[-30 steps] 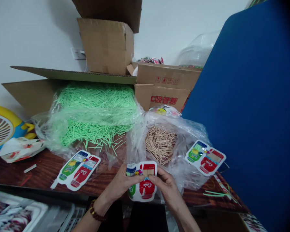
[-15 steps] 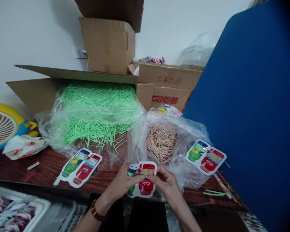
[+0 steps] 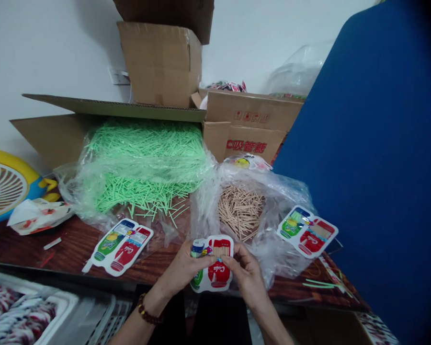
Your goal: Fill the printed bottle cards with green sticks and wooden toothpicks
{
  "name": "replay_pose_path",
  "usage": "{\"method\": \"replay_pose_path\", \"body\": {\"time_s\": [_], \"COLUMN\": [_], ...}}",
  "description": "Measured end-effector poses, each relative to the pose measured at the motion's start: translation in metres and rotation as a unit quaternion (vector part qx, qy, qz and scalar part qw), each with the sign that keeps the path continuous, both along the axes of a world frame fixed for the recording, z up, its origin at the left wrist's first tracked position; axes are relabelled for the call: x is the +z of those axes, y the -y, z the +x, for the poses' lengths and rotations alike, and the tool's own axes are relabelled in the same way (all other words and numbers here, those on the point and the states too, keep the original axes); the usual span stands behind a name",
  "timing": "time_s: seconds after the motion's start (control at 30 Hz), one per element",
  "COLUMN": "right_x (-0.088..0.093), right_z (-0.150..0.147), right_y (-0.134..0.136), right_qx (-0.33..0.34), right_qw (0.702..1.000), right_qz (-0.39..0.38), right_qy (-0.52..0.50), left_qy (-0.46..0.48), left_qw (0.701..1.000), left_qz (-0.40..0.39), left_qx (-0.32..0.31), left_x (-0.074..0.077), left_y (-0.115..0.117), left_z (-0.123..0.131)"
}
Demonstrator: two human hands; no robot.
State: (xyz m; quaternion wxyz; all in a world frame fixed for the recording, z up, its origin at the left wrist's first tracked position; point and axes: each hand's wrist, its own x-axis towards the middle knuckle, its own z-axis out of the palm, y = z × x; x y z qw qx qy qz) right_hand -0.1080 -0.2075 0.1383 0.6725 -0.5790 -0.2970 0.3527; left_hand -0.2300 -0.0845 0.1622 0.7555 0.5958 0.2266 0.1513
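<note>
Both my hands hold one drink-shaped packet point(image 3: 221, 275) at the table's front edge. It has a green side and a red cola side, and brown sticks show in the window of the red side. My left hand point(image 3: 190, 266) grips the green side, thumb across the front. My right hand point(image 3: 246, 268) pinches the red side, its thumb near the packet's middle. Behind the packet, brown sticks point(image 3: 240, 211) lie heaped in a clear plastic bag. Similar packets lie apart on either side, a left packet point(image 3: 121, 247) and a right packet point(image 3: 308, 231).
Green sticks point(image 3: 147, 153) spill from a bag in an open carton point(image 3: 46, 139). A yellow and blue fan point(image 3: 7, 184) stands at far left. A blue panel point(image 3: 366, 158) rises on the right. Below the table point(image 3: 75, 256), a white crate point(image 3: 62, 311) holds packets.
Both hands still grip the same packet, thumbs near its middle. The whole view has shifted very slightly; nothing else visibly differs.
</note>
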Motion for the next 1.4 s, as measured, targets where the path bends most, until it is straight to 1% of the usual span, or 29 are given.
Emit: {"method": "replay_pose_path", "body": {"time_s": [0.07, 0.13, 0.27, 0.4, 0.47, 0.53, 0.6, 0.63, 0.7, 0.77, 0.87, 0.93, 0.97, 1.1, 1.17, 1.27, 1.33, 1.4], "right_x": [0.000, 0.000, -0.001, -0.003, -0.004, -0.005, -0.006, -0.007, -0.008, -0.008, -0.007, -0.006, -0.005, -0.006, -0.008, -0.007, -0.004, 0.002], "right_z": [-0.001, -0.001, 0.003, 0.006, 0.005, 0.004, 0.001, 0.000, -0.001, 0.000, 0.003, 0.003, 0.003, 0.003, 0.004, 0.007, 0.007, 0.008], "right_y": [0.002, 0.003, 0.001, 0.000, 0.001, 0.001, 0.001, 0.000, -0.002, -0.003, -0.004, -0.004, -0.003, -0.001, 0.000, -0.001, -0.002, -0.002], "right_qx": [-0.003, 0.007, 0.021, 0.058, 0.070, 0.052, 0.007, -0.012, -0.024, -0.012, 0.047, 0.080, 0.083, 0.039, 0.041, 0.068, 0.077, 0.062], "right_qw": [1.000, 1.000, 0.999, 0.996, 0.995, 0.998, 1.000, 1.000, 1.000, 1.000, 0.998, 0.996, 0.996, 0.998, 0.999, 0.997, 0.996, 0.998], "right_qz": [-0.005, -0.008, 0.014, 0.011, 0.000, -0.011, -0.014, -0.010, 0.001, 0.007, 0.008, 0.006, 0.001, -0.020, -0.016, 0.000, 0.003, 0.000], "right_qy": [0.028, 0.027, -0.039, -0.070, -0.067, -0.043, -0.009, 0.001, -0.005, -0.022, -0.041, -0.035, -0.024, 0.037, 0.024, -0.025, -0.040, -0.026], "left_qy": [0.002, 0.002, -0.004, -0.021, -0.024, -0.018, -0.012, -0.012, -0.018, -0.027, -0.035, -0.036, -0.035, -0.038, -0.040, -0.045, -0.048, -0.048], "left_qw": [1.000, 1.000, 1.000, 1.000, 1.000, 1.000, 0.999, 0.999, 0.999, 0.999, 0.999, 0.999, 0.999, 0.999, 0.999, 0.999, 0.999, 0.999], "left_qz": [0.000, 0.002, -0.004, 0.001, -0.005, -0.009, -0.002, 0.005, 0.015, 0.016, -0.001, -0.015, -0.022, -0.028, -0.023, -0.006, 0.008, 0.013], "left_qx": [0.005, 0.007, 0.006, 0.005, 0.005, -0.011, -0.029, -0.031, -0.023, -0.010, -0.003, -0.003, -0.002, 0.013, 0.015, -0.001, -0.009, -0.011], "left_x": [0.002, 0.005, 0.008, 0.004, 0.000, -0.004, -0.005, -0.005, -0.004, -0.002, -0.002, -0.002, -0.003, -0.003, -0.002, 0.000, 0.001, 0.001], "left_y": [0.001, 0.001, 0.002, 0.001, 0.001, 0.000, -0.001, -0.001, -0.002, -0.002, -0.002, -0.001, -0.001, 0.001, 0.001, 0.000, 0.000, 0.001], "left_z": [0.001, 0.001, 0.000, -0.002, -0.003, -0.003, -0.003, -0.003, -0.002, -0.003, -0.003, -0.003, -0.002, 0.001, 0.002, 0.004, 0.006, 0.009]}}
